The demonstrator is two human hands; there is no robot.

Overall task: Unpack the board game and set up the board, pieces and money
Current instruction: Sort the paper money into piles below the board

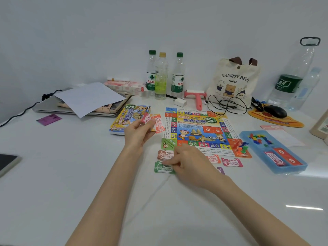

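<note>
The paper game board (198, 129) lies unfolded on the white table, with the game box (124, 118) to its left. My left hand (138, 133) holds a small fan of paper money notes (156, 122) above the board's left edge. My right hand (188, 162) rests its fingertips on a green money stack (162, 168) in front of the board. A brown money stack (164, 154) lies just behind it. Pink money notes (231, 162) and orange ones (213, 158) lie along the board's near edge. Coloured plastic pieces (241, 148) sit on the board's near right corner.
A blue foam tray (276, 164) at the right holds more coloured pieces and two red card packs. Several water bottles (165, 77), a tote bag (232, 82), a lint roller (197, 98), a mouse (275, 110) and a laptop under paper (85, 98) line the back.
</note>
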